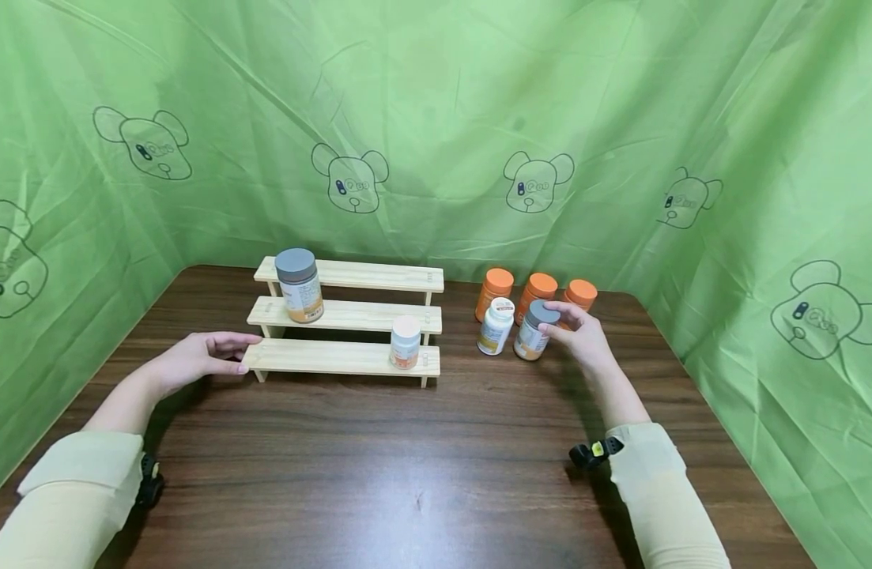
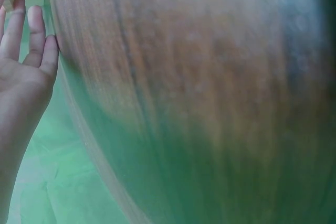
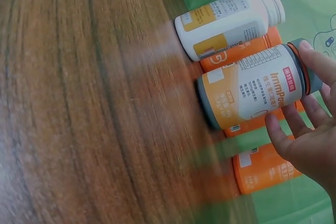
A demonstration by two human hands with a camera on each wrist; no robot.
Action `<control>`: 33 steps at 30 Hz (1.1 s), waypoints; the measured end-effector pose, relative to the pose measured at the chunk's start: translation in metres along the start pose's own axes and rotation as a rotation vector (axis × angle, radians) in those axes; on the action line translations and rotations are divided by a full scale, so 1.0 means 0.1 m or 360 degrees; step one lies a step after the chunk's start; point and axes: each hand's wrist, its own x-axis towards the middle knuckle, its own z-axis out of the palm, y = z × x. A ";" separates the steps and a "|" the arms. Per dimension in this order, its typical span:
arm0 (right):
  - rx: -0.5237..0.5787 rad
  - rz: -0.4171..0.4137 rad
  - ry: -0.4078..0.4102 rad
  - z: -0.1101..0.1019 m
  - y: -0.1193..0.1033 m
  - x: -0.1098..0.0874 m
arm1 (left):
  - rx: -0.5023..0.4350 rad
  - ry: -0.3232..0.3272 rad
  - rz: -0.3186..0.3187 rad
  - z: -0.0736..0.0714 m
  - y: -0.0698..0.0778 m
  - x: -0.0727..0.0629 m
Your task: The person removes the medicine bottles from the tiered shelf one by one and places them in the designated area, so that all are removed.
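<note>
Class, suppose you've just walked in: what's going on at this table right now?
A person's right hand grips a grey-lidded bottle by its lid; whether it is off the table is unclear. The left hand holds the left end of the lowest step of a wooden rack. A grey-lidded jar stands on the middle step, a small white bottle on the lowest. Another white bottle and three orange bottles stand beside and behind the gripped one.

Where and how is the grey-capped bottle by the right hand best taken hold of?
Probably by the rim of its round grey cap, coming from above and the right. The grey-capped bottle is upright with its cap exposed, while the white bottle sits close on its left and orange bottles crowd behind.
</note>
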 end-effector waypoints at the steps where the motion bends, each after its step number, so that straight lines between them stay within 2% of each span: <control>1: 0.0018 0.0002 -0.0008 0.00 -0.03 -0.02 | 0.0001 0.0002 0.0000 0.00 0.00 0.00; 6: 0.0037 0.0017 -0.0050 0.03 -0.16 -0.09 | 0.0003 0.0003 0.0001 0.00 -0.01 0.00; 16: 0.0073 0.0036 -0.0056 -0.03 0.09 0.06 | 0.0031 0.0009 -0.0004 -0.01 0.00 -0.01; 33: -0.0047 0.0038 -0.0143 -0.14 0.02 0.03 | -0.0025 -0.0002 -0.0001 0.00 0.00 0.00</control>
